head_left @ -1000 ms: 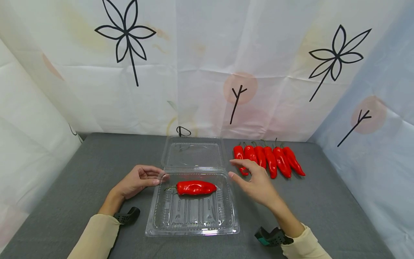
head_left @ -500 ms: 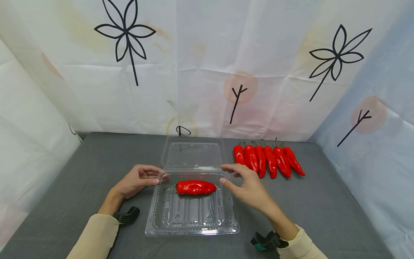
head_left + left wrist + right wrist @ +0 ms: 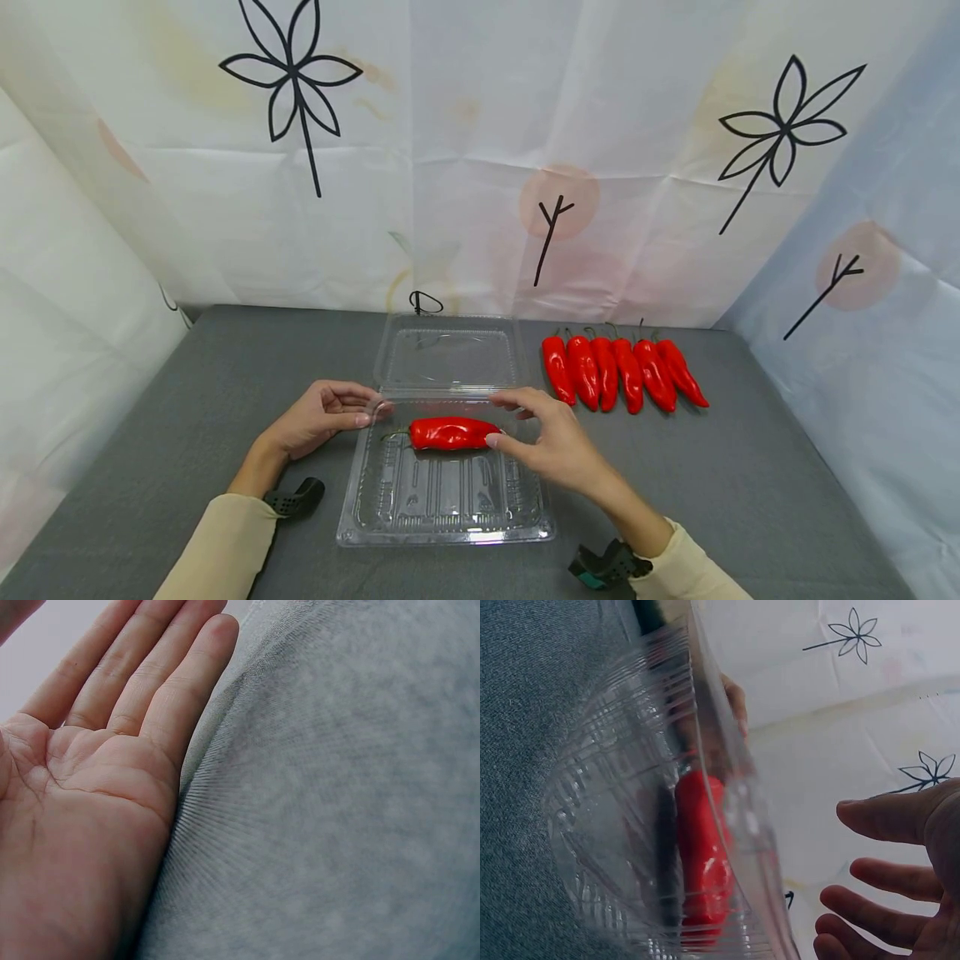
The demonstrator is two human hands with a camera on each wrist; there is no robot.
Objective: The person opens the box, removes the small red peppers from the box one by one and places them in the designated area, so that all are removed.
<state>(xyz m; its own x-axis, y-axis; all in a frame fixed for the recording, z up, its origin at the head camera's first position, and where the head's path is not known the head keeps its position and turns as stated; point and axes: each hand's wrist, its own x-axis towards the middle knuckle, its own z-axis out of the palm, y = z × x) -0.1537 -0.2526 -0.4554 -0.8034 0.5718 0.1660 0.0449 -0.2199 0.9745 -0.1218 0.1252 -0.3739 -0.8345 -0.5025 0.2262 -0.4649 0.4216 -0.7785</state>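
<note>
A clear plastic clamshell container (image 3: 446, 533) lies with its lid folded back on the grey table. One red chili pepper (image 3: 447, 433) is inside it, lying sideways near the back wall, stem to the left. My left hand (image 3: 318, 421) rests at the container's back left corner, fingertips right at the rim; its fingers look nearly straight in the left wrist view. Above the container's right side hovers my right hand (image 3: 558, 442), thumb and fingers spread and holding nothing. In the head view its thumb overlaps the pepper's right end, while the right wrist view shows a gap between them.
Several red chili peppers (image 3: 615, 371) lie in a row at the back right of the table (image 3: 720, 483). Past the back edge hangs a white printed cloth (image 3: 465, 150). The upright lid (image 3: 450, 354) reaches toward that cloth.
My right hand has moved left and slightly down from beside the row of peppers to over the container's right side. The left hand, the container and the pepper inside stay put.
</note>
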